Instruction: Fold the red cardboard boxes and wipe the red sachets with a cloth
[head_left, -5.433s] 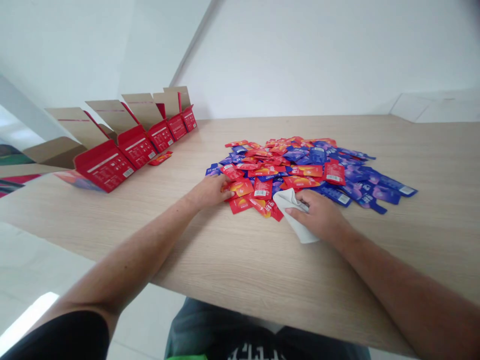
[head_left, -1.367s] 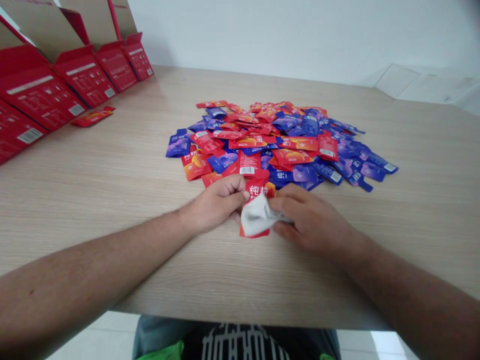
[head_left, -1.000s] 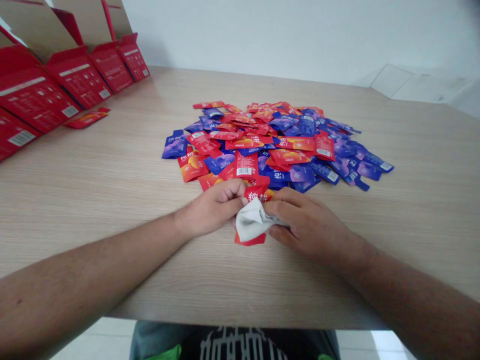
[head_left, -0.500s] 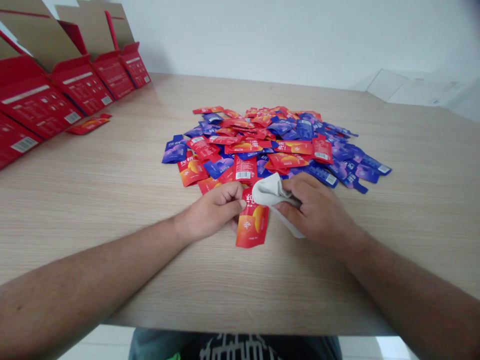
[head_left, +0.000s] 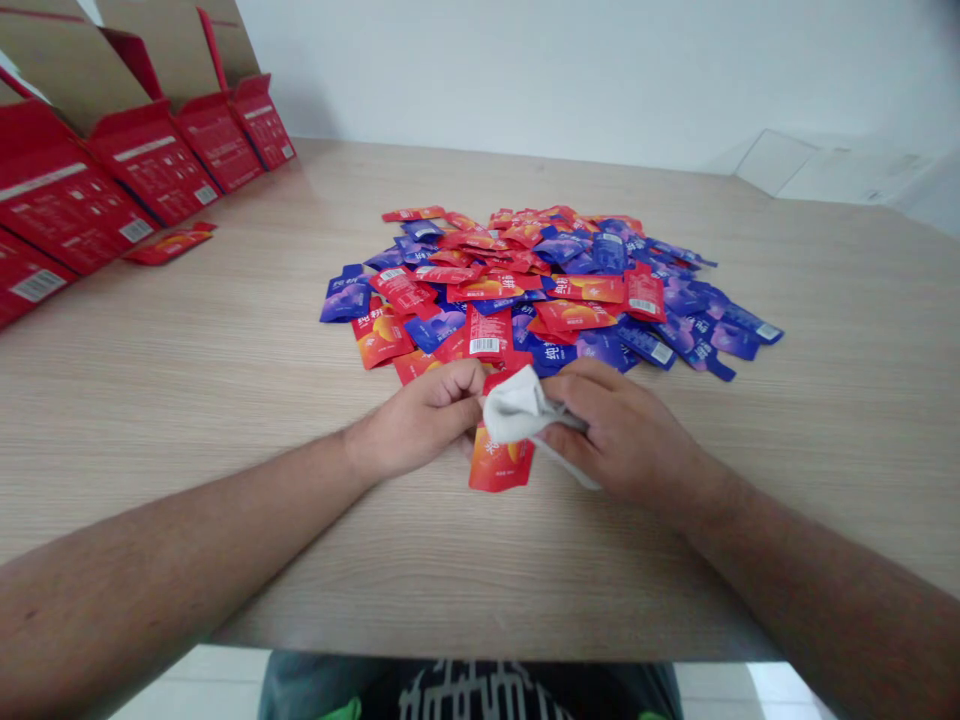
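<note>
My left hand (head_left: 420,420) pinches the top edge of a red and orange sachet (head_left: 501,466) that lies on the wooden table (head_left: 225,400) just in front of me. My right hand (head_left: 622,430) is closed around a crumpled white cloth (head_left: 514,410) and presses it onto the upper part of that sachet. Right behind both hands spreads a big pile of red and blue sachets (head_left: 555,275).
A row of open red cardboard boxes (head_left: 112,170) with raised flaps stands along the table's left side. One loose red sachet (head_left: 169,243) lies in front of them. A white wall rises behind the table.
The white cloth in my right hand has slid back down over the top of the red sachet. My left hand stays pinched on the sachet.
</note>
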